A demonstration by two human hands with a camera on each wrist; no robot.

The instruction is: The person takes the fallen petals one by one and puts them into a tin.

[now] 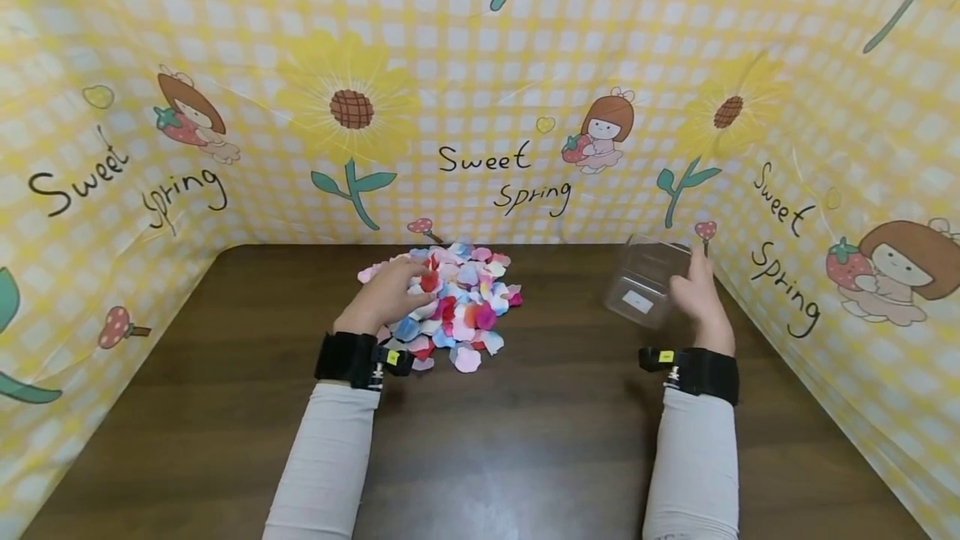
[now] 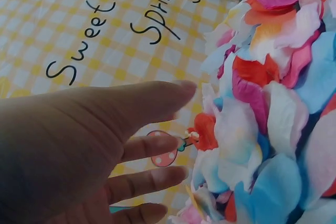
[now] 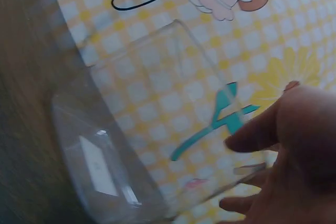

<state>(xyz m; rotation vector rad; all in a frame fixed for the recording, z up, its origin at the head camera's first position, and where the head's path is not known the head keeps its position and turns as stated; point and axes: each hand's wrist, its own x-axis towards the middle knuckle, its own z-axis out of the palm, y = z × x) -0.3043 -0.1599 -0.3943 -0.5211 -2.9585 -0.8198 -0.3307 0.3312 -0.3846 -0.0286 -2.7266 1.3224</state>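
Your sleeves (image 1: 322, 457) frame the table (image 1: 525, 440). Your left hand (image 1: 386, 298) lies flat, fingers relaxed, on the petals (image 1: 457, 307) heaped mid-table. Your right hand (image 1: 701, 298) clasps the clear box (image 1: 643, 283), tilted at the far right. Judged step: gathering petals. Next calls for closing on a bunch and bringing the box nearer.

A heap of petals (image 1: 450, 302) lies mid-desk (image 1: 525, 440), towards the back. The left hand (image 1: 386, 297) rests on its left side. To the right, the right hand (image 1: 701, 298) holds a tilted box (image 1: 643, 282), seemingly off the desk.
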